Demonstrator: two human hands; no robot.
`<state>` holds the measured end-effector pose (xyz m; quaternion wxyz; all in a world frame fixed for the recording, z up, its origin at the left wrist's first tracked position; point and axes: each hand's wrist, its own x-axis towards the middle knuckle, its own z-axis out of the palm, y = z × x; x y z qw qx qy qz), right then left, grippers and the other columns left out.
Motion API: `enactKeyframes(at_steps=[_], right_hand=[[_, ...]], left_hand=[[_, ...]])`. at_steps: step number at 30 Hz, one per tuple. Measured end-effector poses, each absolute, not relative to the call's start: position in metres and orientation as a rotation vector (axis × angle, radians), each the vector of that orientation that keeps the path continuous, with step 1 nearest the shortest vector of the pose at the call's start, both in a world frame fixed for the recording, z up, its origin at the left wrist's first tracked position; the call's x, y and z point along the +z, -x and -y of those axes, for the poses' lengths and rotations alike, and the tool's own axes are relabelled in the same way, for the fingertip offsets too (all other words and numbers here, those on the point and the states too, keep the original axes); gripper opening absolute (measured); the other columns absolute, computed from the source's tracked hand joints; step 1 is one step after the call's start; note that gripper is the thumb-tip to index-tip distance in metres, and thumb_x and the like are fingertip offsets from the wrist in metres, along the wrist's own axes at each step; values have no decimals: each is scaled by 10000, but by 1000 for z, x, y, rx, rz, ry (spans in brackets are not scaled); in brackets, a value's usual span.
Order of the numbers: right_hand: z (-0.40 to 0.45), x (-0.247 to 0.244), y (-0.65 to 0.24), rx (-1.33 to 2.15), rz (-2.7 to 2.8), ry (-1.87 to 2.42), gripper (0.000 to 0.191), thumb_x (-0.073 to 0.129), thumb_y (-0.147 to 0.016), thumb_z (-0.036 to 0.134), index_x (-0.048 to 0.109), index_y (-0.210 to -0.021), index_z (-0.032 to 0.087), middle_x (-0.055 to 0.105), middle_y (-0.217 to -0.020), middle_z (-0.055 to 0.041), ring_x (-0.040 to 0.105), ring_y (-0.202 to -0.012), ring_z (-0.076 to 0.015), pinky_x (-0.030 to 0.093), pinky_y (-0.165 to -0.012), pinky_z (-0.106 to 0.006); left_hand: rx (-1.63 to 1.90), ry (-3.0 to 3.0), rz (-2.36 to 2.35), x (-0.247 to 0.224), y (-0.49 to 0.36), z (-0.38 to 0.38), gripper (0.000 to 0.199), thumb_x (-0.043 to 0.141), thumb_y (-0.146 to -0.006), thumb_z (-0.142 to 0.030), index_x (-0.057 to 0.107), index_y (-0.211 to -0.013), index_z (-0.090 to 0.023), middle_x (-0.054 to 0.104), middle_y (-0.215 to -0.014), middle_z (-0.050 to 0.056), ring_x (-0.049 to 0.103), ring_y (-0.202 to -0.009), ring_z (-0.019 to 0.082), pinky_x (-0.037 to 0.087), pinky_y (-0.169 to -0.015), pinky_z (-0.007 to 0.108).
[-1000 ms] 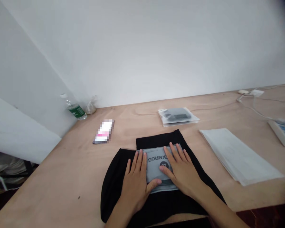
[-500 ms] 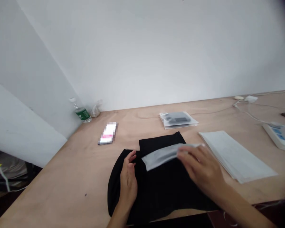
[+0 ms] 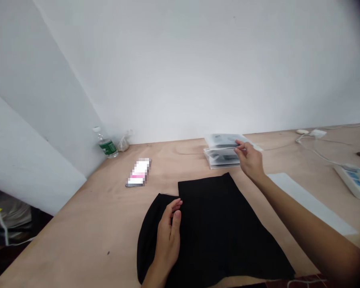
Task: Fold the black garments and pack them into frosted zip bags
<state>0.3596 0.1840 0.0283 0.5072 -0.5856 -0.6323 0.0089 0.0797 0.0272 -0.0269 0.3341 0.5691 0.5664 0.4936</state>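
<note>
Black fabric (image 3: 216, 228) lies spread at the table's front edge, its left part folded or bunched into a curve. My left hand (image 3: 169, 236) rests on that left part, fingers slightly curled and apart, with nothing in it. At the back, my right hand (image 3: 248, 158) pinches the near edge of a frosted plastic packet (image 3: 223, 140) with something dark inside. This packet is just above another frosted packet (image 3: 220, 157) that lies on the table.
A phone (image 3: 139, 172) lies left of centre, with a water bottle (image 3: 107, 147) and a small plastic bag (image 3: 123, 143) behind it. White sheets (image 3: 312, 204), a white device (image 3: 354, 180) and cables (image 3: 315, 150) are to the right on the wooden table (image 3: 78, 240).
My right hand has moved away from over the fabric, carrying the packet back to the other packet. My left hand has stayed on the fabric. The view has shifted slightly.
</note>
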Motion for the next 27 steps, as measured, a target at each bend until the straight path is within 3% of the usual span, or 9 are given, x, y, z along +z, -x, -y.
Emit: enactKeyframes(at_steps=[7,15,19,22,27], right_hand=[[-215,-33,-380,64,1594,1429,96,492,-772,268,571,-794,221,636,-1126,-69,649,-800,-211,476,-782,-391],[-205,-37,-384,11,1675,1457,233,438,-755,176,594,-923,216,633,-1107,-61,634,-784,-192,500,-737,-370],[-179,-30,-370,-60,1719,1445,283,402,-791,188,566,-1020,205,500,-1269,-119,590,-952,-227,468,-823,-419],[-151,-30,-345,-40,1913,1376,274,406,-830,235,574,-1044,204,555,-1209,-103,537,-1068,-235,423,-906,-430],[-118,-40,-309,54,2316,1249,422,457,-838,440,513,-1221,272,490,-1322,-43,404,-1234,-232,300,-1014,-458]], left_hand=[[1194,-1516,-1497,-25,-82,-25,341,355,-906,-416,506,-1156,-239,573,-1145,46,506,-1095,188,354,-973,376],[1098,-1612,-1558,-25,-80,-27,310,397,-893,-395,540,-1124,-247,578,-1155,45,503,-1108,207,364,-965,398],[1027,-1714,-1637,-16,-80,-34,297,452,-866,-387,550,-1111,-250,600,-1115,45,548,-1043,214,430,-892,382],[1020,-1947,-1696,-9,-86,-53,264,424,-878,-332,560,-1084,-236,610,-1088,55,564,-1014,207,454,-863,365],[958,-2143,-1706,-16,-103,-99,327,428,-858,-237,529,-1166,-203,532,-1254,90,437,-1196,237,327,-1001,413]])
